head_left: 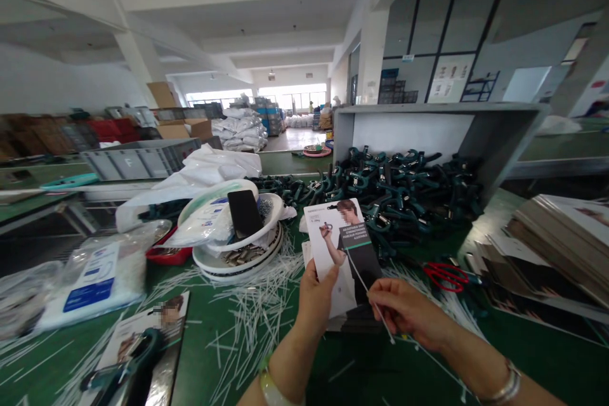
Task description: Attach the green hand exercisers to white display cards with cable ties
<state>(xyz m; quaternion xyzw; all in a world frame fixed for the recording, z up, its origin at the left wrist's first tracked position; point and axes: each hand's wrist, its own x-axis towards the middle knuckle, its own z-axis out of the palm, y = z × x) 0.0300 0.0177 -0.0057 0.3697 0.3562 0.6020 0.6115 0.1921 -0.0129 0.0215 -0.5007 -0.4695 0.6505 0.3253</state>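
Observation:
My left hand point(314, 298) is closed on a printed packaging card point(364, 260), thumb on its front, and holds it tilted above the bench. In my right hand point(409, 309) a thin white cable tie point(356, 269) is pinched. One end of the tie lies against the card's face; the other points down past my fingers. Whether it passes through a hole in the card cannot be made out. Behind the card lies a heap of dark green hand grips point(394, 193), spilling from a tipped grey bin point(516, 139). Another hand grip point(143, 358) rests on a card at lower left.
Loose cable ties point(252, 323) litter the green bench. Red-handled scissors point(446, 276) lie right of my hands, near stacked cards point(561, 247). To the left are white basins point(209, 266) with metal parts, a black phone point(244, 214), a red tray point(169, 256) and a plastic bag point(95, 279).

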